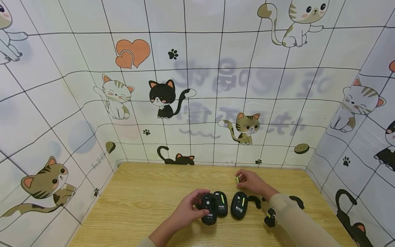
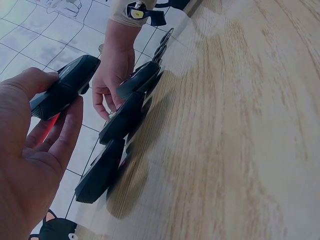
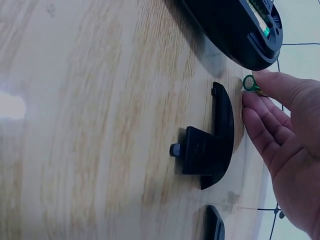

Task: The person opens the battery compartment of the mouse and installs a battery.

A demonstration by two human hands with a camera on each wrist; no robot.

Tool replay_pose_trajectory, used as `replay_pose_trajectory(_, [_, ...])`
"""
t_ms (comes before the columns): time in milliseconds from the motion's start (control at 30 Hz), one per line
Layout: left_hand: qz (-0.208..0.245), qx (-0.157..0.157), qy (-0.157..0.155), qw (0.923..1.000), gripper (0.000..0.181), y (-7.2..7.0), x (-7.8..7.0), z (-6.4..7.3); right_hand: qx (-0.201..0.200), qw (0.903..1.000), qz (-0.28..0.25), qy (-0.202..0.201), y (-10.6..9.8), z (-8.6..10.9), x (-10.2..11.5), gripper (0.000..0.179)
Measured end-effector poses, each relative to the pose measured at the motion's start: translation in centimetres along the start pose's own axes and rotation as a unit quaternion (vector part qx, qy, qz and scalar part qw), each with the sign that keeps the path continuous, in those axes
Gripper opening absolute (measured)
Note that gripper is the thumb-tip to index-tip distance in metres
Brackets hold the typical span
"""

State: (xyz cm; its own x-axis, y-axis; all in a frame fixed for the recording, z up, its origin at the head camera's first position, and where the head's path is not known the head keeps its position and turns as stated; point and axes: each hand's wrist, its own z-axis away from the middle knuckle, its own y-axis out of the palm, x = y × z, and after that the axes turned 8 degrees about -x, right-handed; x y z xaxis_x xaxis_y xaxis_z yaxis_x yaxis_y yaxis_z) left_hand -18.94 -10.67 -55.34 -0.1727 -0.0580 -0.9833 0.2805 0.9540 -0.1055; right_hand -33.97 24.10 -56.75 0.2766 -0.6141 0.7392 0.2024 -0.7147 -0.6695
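My left hand (image 1: 192, 207) holds a black computer mouse (image 1: 208, 216) with its underside up, thumb on one side and fingers on the other. Its battery slot looks dark. My right hand (image 1: 251, 181) pinches a small green battery (image 3: 249, 83) by fingertips and thumb, near the table's back edge. Between the hands lie an upturned mouse (image 1: 221, 204) and another upturned mouse (image 1: 239, 206), each showing a yellow-green battery in its slot. Three dark mice stand in a row in the left wrist view, the nearest mouse (image 2: 102, 172) partly hidden from the head camera.
Right of the mice lies a curved black battery cover (image 3: 220, 140) with a tab; another black cover (image 1: 297, 201) is farther right, partly behind the sleeve (image 1: 299, 216). The wooden table (image 1: 139, 192) meets a cat-patterned cloth wall (image 1: 203, 147) at the back and sides.
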Motion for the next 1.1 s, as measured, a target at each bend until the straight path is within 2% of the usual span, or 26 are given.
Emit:
replay_pose_trajectory(200, [-0.001,-0.001,0.001,1.0000,0.063,0.0,0.1,-0.1,-0.029,0.9995,0.008,0.005,-0.1,0.2,0.6,0.033])
replay_pose_trajectory(367, [0.000,-0.005,0.000,1.0000,0.061,0.0,0.2,-0.2,-0.067,0.9976,-0.017,0.007,-0.2,0.2,1.2,0.030])
replay_pose_trajectory(533, [-0.001,-0.003,0.001,1.0000,0.064,0.1,0.3,-0.2,-0.095,0.9946,-0.040,-0.010,-0.3,0.3,2.6,0.028])
replay_pose_trajectory(733, [0.000,-0.003,-0.004,1.0000,0.063,0.2,0.4,-0.2,-0.091,0.9914,-0.090,-0.028,-0.4,1.3,5.4,0.026])
replay_pose_trajectory(1100, [0.003,-0.001,0.000,1.0000,0.063,0.2,0.3,-0.2,-0.058,0.9818,-0.150,-0.101,0.9,3.8,9.8,0.023])
